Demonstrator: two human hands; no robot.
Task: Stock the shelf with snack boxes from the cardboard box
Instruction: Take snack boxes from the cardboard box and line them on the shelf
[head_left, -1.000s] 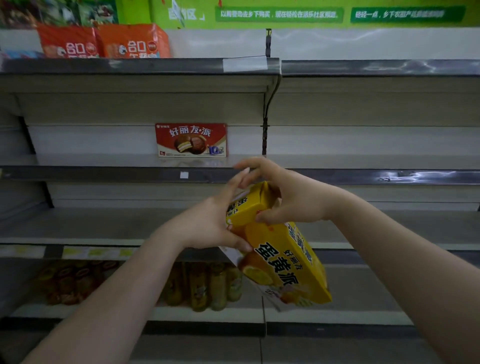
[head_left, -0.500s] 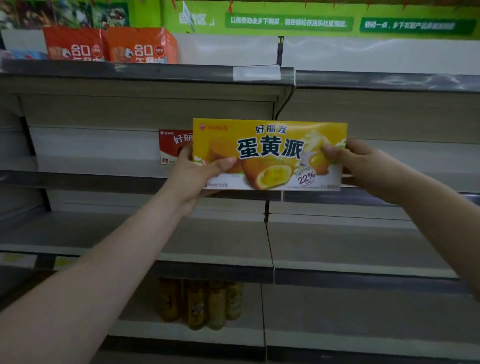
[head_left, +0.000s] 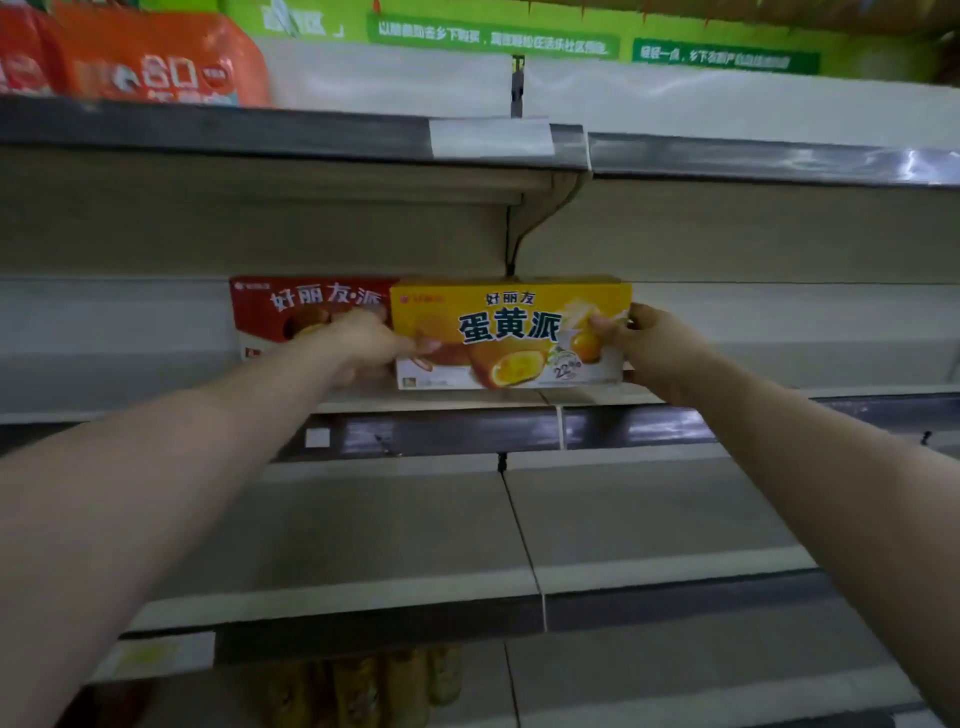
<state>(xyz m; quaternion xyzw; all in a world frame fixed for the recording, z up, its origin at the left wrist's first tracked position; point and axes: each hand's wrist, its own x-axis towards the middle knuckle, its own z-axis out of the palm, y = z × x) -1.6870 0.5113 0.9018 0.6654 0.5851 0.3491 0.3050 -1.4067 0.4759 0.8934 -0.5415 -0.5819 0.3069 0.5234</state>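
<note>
A yellow snack box (head_left: 511, 332) stands upright on its long edge at the back of the middle shelf (head_left: 457, 402), front face toward me. My left hand (head_left: 363, 340) grips its left end and my right hand (head_left: 644, 343) grips its right end. A red snack box (head_left: 291, 312) stands right beside it on the left, their ends touching; my left hand covers part of the red box. The cardboard box is out of view.
Orange snack bags (head_left: 156, 62) lie on the top shelf at the left. A bare shelf (head_left: 395, 525) runs below the middle one. Lower still, several jars (head_left: 363, 686) stand in the dark. A metal bracket (head_left: 524, 228) hangs above the boxes.
The yellow box went from tilted low in front of me to level, then back onto the middle shelf beside the red box. Both hands moved forward with it.
</note>
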